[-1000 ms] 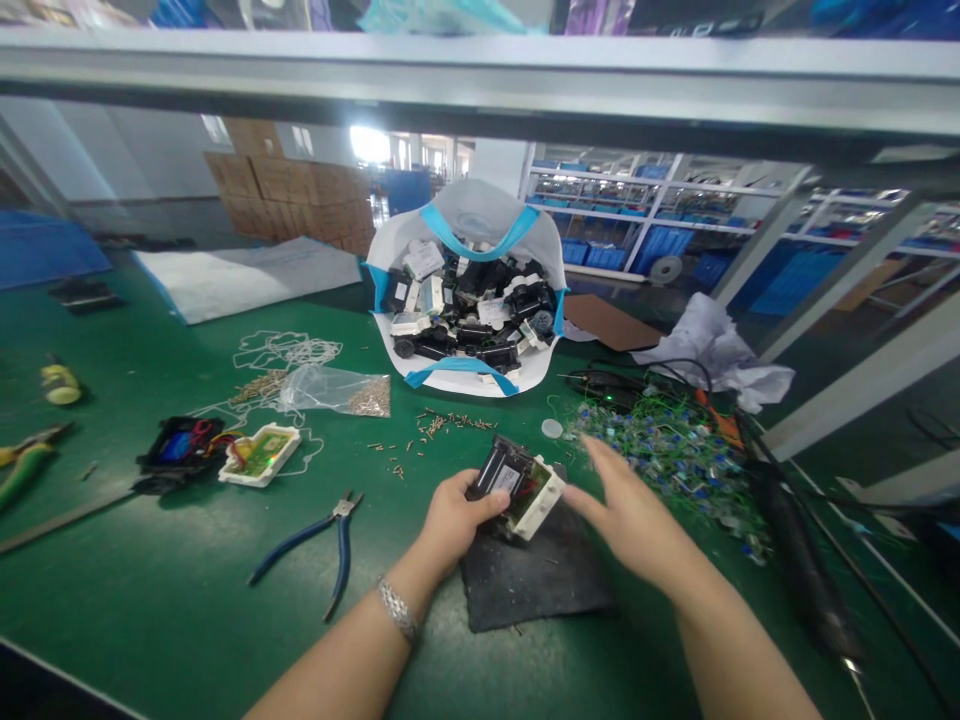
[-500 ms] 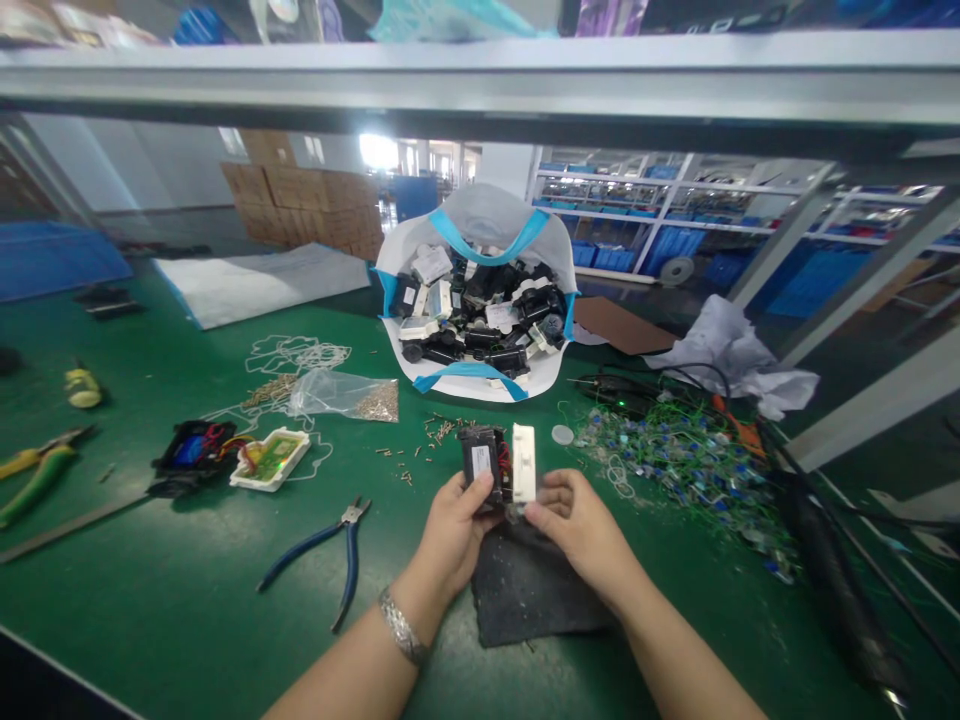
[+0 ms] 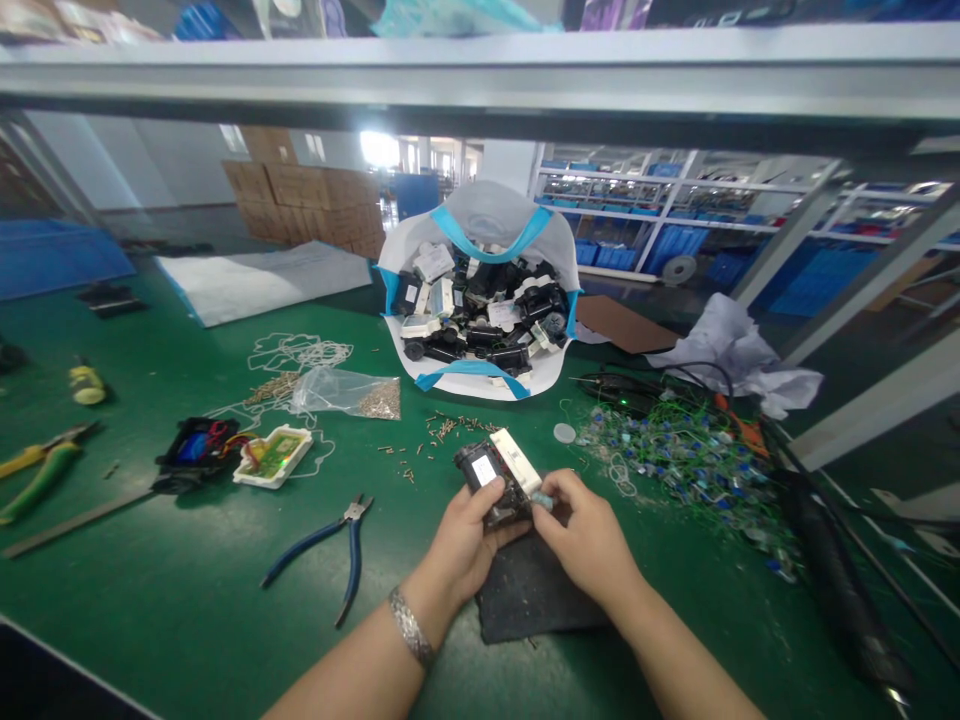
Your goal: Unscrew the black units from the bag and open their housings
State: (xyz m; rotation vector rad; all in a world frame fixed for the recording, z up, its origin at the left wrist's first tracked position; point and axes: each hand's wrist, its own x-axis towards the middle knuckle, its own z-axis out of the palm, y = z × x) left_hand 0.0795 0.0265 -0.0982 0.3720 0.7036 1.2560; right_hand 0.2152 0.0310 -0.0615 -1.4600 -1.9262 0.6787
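Note:
In the middle of the bench, my left hand (image 3: 466,535) is closed around a black plastic casing (image 3: 480,465) with a white label, thumb on top. A white plastic cover (image 3: 517,460) sits tilted along the casing's right side, a gap with parts between them. My right hand (image 3: 589,535) is closed at the cover's near end, thumb and fingers pinching a small bluish piece (image 3: 541,499) whose kind I cannot make out. Beneath the hands lies a dark cloth mat (image 3: 536,595). Loose screws (image 3: 446,428) are scattered just beyond the casing.
Behind stands a white bag (image 3: 480,215) full of similar units. Blue-handled pliers (image 3: 352,512) and an opened unit (image 3: 274,455) lie left. On the right are tangled green-wired parts (image 3: 675,450) and a black electric screwdriver (image 3: 847,590). A shelf edge (image 3: 480,75) crosses overhead.
The casing and white cover have turned from upright to a slant, their far end leaning left. My right fingers have shifted slightly, and the bluish piece now shows between them.

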